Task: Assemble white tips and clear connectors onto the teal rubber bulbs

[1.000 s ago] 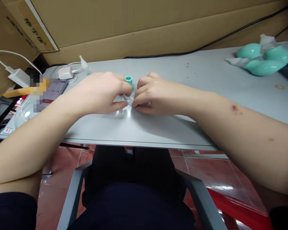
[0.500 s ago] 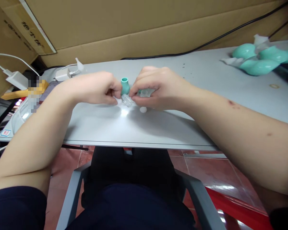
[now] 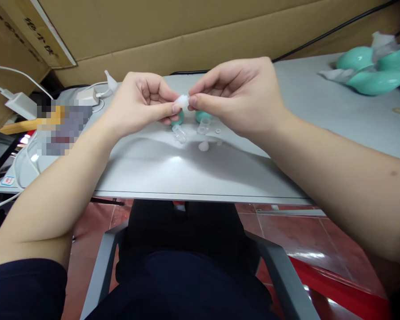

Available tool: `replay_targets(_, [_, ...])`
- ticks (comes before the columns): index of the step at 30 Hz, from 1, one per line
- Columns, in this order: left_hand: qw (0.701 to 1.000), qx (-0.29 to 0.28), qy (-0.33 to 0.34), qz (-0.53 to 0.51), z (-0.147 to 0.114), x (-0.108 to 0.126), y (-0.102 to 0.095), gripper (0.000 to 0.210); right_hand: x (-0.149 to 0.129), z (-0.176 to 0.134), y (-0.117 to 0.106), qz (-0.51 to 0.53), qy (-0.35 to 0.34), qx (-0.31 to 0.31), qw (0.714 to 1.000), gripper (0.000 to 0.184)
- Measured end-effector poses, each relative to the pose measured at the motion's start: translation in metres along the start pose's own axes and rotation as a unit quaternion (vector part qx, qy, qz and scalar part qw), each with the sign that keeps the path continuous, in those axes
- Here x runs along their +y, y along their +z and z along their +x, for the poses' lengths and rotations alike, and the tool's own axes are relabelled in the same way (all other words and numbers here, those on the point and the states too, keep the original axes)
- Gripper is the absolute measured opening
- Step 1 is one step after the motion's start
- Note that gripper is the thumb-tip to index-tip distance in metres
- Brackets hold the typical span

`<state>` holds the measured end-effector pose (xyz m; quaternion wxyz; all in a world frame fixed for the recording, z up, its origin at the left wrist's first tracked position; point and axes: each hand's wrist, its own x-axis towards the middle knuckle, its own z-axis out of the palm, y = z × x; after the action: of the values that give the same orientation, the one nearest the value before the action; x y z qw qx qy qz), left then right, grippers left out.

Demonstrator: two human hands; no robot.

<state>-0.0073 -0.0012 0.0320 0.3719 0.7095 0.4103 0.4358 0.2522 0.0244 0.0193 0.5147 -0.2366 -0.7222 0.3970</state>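
Raised a little above the table, my left hand (image 3: 143, 100) pinches a small white translucent piece (image 3: 182, 101) between thumb and fingers. From the other side, the thumb and fingertips of my right hand (image 3: 235, 95) close on the same piece; its full shape is hidden. Below lie two clear plastic tubes (image 3: 180, 134), a tiny white ring (image 3: 218, 131) and a white drop-shaped part (image 3: 203, 146). Just behind them are a teal bulb (image 3: 178, 118), partly covered by my left fingers, and a second teal bulb (image 3: 202, 115) near my right hand.
Several larger teal bulbs (image 3: 356, 58) lie with clear and white parts at the right back. White chargers with cables (image 3: 88, 96), a white pointed tip (image 3: 111, 82) and a yellow-handled item (image 3: 23, 125) are at the left. A cardboard wall (image 3: 173, 26) closes the back.
Both hands have lifted from the tabletop and come together on the white piece. The clear tube that was at my right fingertips now lies on the table. The view has shifted slightly.
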Motion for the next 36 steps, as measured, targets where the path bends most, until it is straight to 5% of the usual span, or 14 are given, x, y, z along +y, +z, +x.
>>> replay_targets(6, [0.999,0.017,0.027,0.002,0.005,-0.016,0.011,0.043,0.0,0.002,-0.001,0.04,0.046,0.0,0.998,0.028])
replay_targets(12, [0.996,0.084,0.02,0.0,0.002,-0.009,0.02,0.035,-0.003,0.004,-0.001,0.092,0.09,-0.014,0.992,0.034])
replay_targets(20, [0.996,0.09,0.005,0.001,0.001,-0.006,0.023,0.029,-0.01,0.004,0.004,0.078,0.098,0.021,0.992,0.052])
replay_targets(36, [0.997,0.073,0.011,-0.013,-0.005,-0.003,0.019,0.027,-0.01,0.006,-0.006,0.138,0.111,-0.046,0.983,0.038])
